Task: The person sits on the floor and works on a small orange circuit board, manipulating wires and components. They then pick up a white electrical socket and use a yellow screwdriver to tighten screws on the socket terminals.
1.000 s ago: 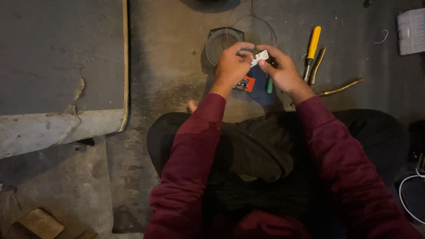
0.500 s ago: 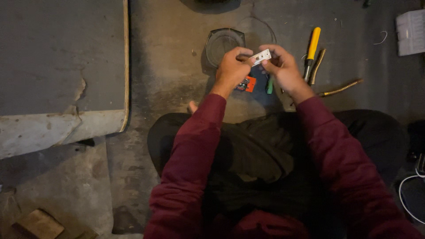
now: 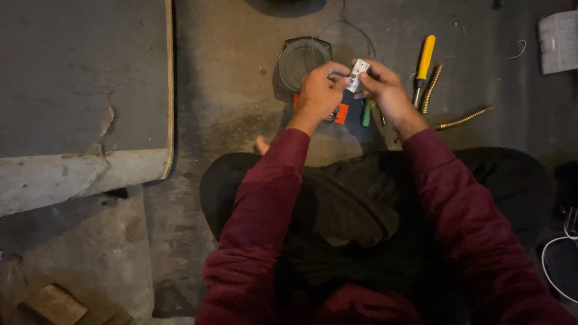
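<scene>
- Head view looks straight down at me sitting cross-legged on a rough concrete floor [image 3: 229, 90], dark red sleeves reaching out over my lap.
- Both hands meet out in front, raised a bit above the floor, pinching a small white plastic part [image 3: 359, 74] between them.
- My left hand [image 3: 319, 93] has its fingers curled in, thumb and fingertips closed on the left side of the white part.
- My right hand [image 3: 385, 90] is closed on the right side of the same part, thumb on top, fingers wrapped under it. Can't tell how tight either grip is.
- So the white part sits right between the two hands, above an orange tool [image 3: 341, 113] lying on the floor under my left hand.
- Just beside that, under the right hand, a green handle [image 3: 365, 114] pokes out toward me.
- Far side of the hands there's a round dark dish [image 3: 301, 57] on the floor, with thin wire looping over it.
- Right of my right hand lies a yellow-handled screwdriver [image 3: 425, 60], and next to it a short ribbed metal hose [image 3: 430, 90]; a longer piece of the same hose [image 3: 463, 118] runs off to the right.
- Big grey slab [image 3: 78, 78] fills the left side, well apart from the hands.
- White ribbed block [image 3: 559, 41] sits in the far right corner.
</scene>
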